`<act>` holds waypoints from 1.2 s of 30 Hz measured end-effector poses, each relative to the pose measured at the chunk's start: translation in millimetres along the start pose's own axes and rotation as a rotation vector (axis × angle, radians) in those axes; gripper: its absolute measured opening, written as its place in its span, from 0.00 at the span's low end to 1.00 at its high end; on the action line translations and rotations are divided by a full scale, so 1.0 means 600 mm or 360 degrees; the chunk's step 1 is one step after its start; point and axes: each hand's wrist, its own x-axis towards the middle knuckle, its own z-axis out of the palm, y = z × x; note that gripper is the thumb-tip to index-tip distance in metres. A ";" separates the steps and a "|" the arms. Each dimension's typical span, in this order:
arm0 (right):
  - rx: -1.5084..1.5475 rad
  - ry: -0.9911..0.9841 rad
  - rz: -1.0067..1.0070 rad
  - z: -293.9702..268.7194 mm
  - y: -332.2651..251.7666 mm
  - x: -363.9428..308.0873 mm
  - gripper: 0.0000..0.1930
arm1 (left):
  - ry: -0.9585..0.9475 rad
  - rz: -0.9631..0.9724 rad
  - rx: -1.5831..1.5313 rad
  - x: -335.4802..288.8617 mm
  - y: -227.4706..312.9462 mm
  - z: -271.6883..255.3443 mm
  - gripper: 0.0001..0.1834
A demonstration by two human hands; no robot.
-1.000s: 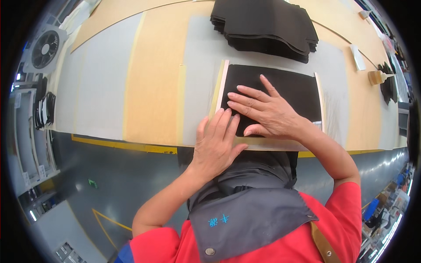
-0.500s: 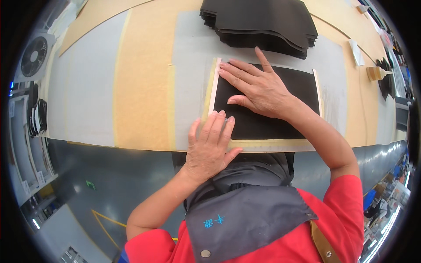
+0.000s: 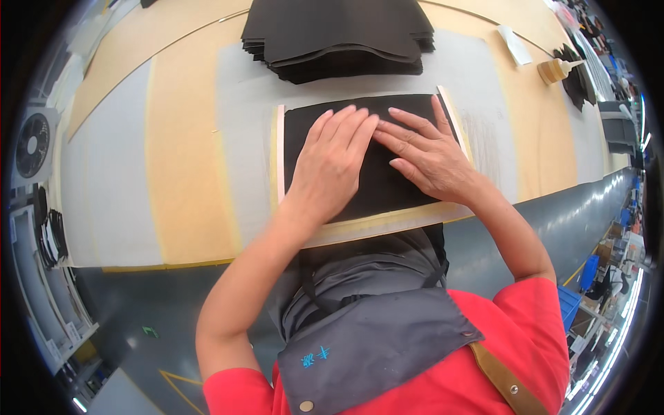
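A black rectangular sheet lies flat on the table in front of me, between a pale strip along its left side and another pale strip along its right. My left hand rests palm down on the sheet's left half, fingers stretched out close together. On the right half my right hand lies flat with its fingers spread, their tips near those of the left. Neither hand grips anything. Part of the sheet is hidden under both hands. Beyond it sits a thick stack of black sheets with stepped edges.
Tape-coloured bands run over the grey-covered table. A small amber bottle with a pointed nozzle and a folded white paper lie at the right. A fan stands at far left. The table's near edge is close to my apron.
My left hand has moved from the left strip up onto the black sheet. My right hand has shifted to the sheet's right half. The view has turned, so the table appears tilted.
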 end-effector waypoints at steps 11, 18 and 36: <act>0.0233 -0.0243 -0.0385 0.007 -0.027 -0.058 0.25 | 0.0061 0.0032 -0.0158 0.019 -0.020 0.051 0.19; 0.0354 -0.0351 -0.0482 -0.016 -0.073 -0.118 0.31 | 0.0035 0.0029 -0.0212 0.023 -0.019 0.044 0.20; -0.0136 0.0185 -0.0030 0.033 0.060 0.038 0.24 | -0.0586 0.0115 0.0013 -0.100 0.126 0.015 0.44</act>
